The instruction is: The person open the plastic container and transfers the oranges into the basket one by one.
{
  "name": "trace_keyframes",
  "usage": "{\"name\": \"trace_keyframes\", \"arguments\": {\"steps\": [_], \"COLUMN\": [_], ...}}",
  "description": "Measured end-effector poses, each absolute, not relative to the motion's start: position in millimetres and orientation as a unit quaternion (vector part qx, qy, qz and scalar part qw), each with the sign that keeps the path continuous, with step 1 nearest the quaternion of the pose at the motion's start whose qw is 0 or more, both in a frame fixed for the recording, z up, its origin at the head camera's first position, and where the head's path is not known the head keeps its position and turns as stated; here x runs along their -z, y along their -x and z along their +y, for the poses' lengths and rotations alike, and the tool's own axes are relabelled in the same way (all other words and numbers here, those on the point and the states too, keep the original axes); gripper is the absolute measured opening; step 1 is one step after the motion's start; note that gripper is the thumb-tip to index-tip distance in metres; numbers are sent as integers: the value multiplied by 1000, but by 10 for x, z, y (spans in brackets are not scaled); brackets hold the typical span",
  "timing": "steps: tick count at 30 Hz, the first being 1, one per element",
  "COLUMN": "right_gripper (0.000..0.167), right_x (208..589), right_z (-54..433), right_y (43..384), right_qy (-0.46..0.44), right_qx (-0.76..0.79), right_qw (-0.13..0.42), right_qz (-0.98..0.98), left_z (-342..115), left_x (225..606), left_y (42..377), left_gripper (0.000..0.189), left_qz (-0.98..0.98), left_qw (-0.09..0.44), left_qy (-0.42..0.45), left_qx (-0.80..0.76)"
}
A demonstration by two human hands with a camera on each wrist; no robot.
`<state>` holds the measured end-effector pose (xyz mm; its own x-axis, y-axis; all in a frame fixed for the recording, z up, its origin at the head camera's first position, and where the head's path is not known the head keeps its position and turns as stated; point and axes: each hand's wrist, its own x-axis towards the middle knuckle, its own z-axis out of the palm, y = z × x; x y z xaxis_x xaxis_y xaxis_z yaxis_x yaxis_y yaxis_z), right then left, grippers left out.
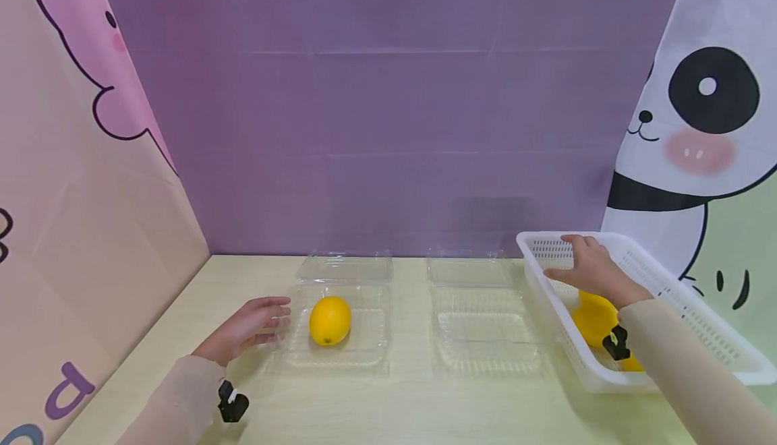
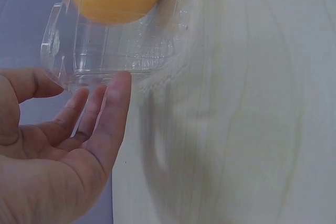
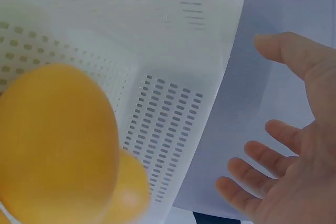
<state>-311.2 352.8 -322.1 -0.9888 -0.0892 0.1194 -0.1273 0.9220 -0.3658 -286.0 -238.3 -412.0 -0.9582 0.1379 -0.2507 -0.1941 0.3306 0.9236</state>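
Note:
A yellow lemon [image 1: 330,321] lies in the base of the left clear plastic clamshell box [image 1: 369,354], whose lid is folded back. Beside that box's left side is my left hand [image 1: 245,327], its fingers loosely extended; in the left wrist view the fingertips reach the box's edge, but contact is hard to tell. My right hand [image 1: 597,273] hovers over the far part of the white basket [image 1: 613,383], thumb and fingers spread, holding nothing. Several lemons [image 1: 591,322] lie in the basket, partly hidden by the right arm; a large one [image 3: 58,145] fills the right wrist view's left side.
A second clear clamshell box [image 1: 488,347] with its lid back stands between the first box and the basket. Behind the light wooden table [image 1: 419,411] hangs a purple cloth [image 1: 388,128]. Printed cloths flank the table, with a panda [image 1: 710,155] on the right one.

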Motion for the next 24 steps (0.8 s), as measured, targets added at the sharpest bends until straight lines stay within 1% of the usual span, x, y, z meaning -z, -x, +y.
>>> {"name": "trace_keyframes", "arguments": {"steps": [6, 11, 18, 24], "right_gripper": [83, 82, 78, 75], "right_x": [3192, 3146, 3125, 3103], "right_z": [3483, 3391, 3260, 3178], "right_y": [3117, 3102, 3094, 3084], "right_qy": [-79, -93, -119, -127], "right_qx": [-185, -192, -188, -183], "right_qw": [57, 55, 72, 72], "right_qz": [-978, -975, -972, -972], "left_z": [-2384, -2385, -2386, -2386], "left_x": [4111, 4100, 4096, 4090], "left_y": [2851, 2849, 2843, 2834], "left_gripper": [56, 56, 55, 56], "left_qz": [802, 803, 802, 804], "left_qw": [144, 146, 145, 146], "left_qy": [15, 11, 8, 11], "left_qx": [-579, -578, -579, -576]}}
